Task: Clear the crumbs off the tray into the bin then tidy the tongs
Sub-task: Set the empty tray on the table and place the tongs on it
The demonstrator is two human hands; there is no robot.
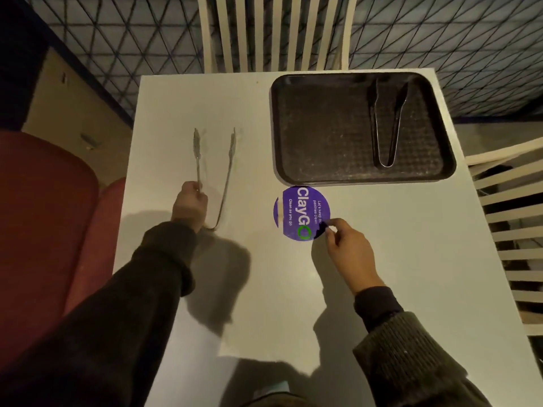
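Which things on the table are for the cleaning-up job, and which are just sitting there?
For the job:
- black tray
- black tongs lying on the tray
- silver tongs held by the left hand

Just there:
- purple ClayGo sticker, touched by the right hand
- slatted chairs
- red seat

There is one view only, from a camera on the person's head, looking forward and steeply down onto the surface (258, 289). It sits close above: both sleeves run in from the bottom edge, with the left hand (189, 208) and right hand (349, 251) near mid-frame. The wide lens bends straight lines towards the edges. The far edge of the surface lies in the upper part, with a chair (274, 30) and the floor beyond it. A tray (323, 136) lies at the far right.
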